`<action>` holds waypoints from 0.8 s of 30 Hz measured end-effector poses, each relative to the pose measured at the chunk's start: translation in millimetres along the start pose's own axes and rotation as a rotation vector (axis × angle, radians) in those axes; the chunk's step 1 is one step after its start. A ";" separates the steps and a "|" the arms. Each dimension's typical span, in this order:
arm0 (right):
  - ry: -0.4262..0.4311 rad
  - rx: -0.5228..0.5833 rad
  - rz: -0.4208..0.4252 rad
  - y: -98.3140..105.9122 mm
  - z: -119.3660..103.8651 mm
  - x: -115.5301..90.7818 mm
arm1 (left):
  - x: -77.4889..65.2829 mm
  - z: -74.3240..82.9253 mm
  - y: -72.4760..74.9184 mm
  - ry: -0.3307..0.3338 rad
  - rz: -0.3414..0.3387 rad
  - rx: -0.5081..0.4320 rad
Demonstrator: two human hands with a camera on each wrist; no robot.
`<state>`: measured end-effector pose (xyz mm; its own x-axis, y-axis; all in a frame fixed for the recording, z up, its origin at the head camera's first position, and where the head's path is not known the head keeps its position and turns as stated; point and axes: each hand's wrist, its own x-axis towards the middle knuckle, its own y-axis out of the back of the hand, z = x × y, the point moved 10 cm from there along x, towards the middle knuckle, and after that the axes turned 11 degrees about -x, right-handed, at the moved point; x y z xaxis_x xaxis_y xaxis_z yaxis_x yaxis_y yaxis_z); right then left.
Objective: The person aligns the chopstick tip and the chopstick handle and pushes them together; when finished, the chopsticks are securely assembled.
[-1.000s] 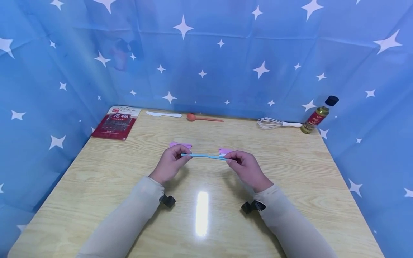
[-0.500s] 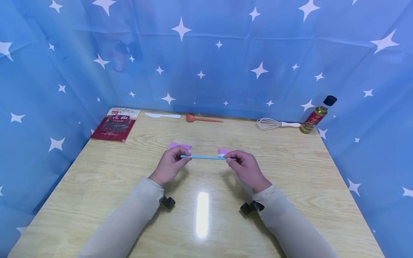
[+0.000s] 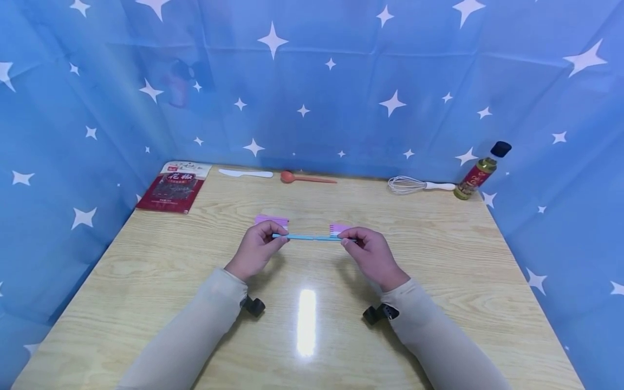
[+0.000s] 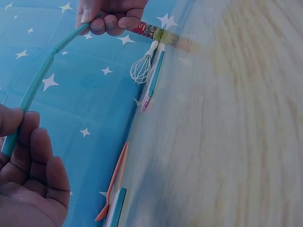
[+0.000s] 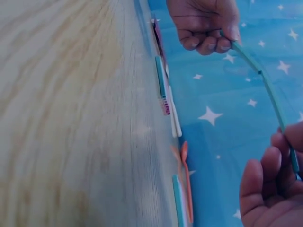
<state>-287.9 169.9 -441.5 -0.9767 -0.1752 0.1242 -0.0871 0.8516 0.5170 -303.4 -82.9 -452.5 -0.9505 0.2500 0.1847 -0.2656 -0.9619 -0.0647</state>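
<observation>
My left hand [image 3: 257, 246] and right hand [image 3: 374, 253] hold a thin light-blue strip [image 3: 301, 236] level above the table, each pinching one end between thumb and fingers. A small step or joint shows near the strip's middle. In the left wrist view the teal strip [image 4: 39, 80] bends slightly at that joint; the right wrist view shows the same bend in the strip [image 5: 270, 87]. Whether it is one piece or two meeting ends, I cannot tell. Just beyond the left hand lies a pink striped piece [image 3: 272, 220], and beyond the right another pink piece [image 3: 339, 228] with a toothed edge; both are partly hidden.
Along the back edge of the wooden table [image 3: 302, 281] lie a red seasoning packet [image 3: 174, 189], a white knife [image 3: 246, 174], an orange-red spoon [image 3: 307, 179] and a whisk [image 3: 419, 186]. An oil bottle [image 3: 476, 176] stands at the back right. A blue starry curtain [image 3: 312, 81] surrounds the table.
The strip's two halves have come closer into line at the middle joint since a second ago. Both hands keep their grip and hardly move.
</observation>
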 end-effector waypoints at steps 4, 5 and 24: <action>-0.010 -0.010 0.008 1.3 1.0 0.1 | 0.4 1.0 -1.5 0.000 -0.003 -0.008; -0.013 -0.010 0.008 1.3 1.1 0.1 | 0.2 1.1 -1.4 -0.001 -0.003 -0.010; 0.014 -0.041 0.025 -1.3 -0.4 0.3 | -0.7 0.6 1.5 -0.012 0.029 -0.017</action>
<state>-288.1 168.6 -441.8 -0.9756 -0.1611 0.1492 -0.0540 0.8347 0.5481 -303.0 -84.6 -452.2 -0.9559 0.2205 0.1939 -0.2407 -0.9667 -0.0871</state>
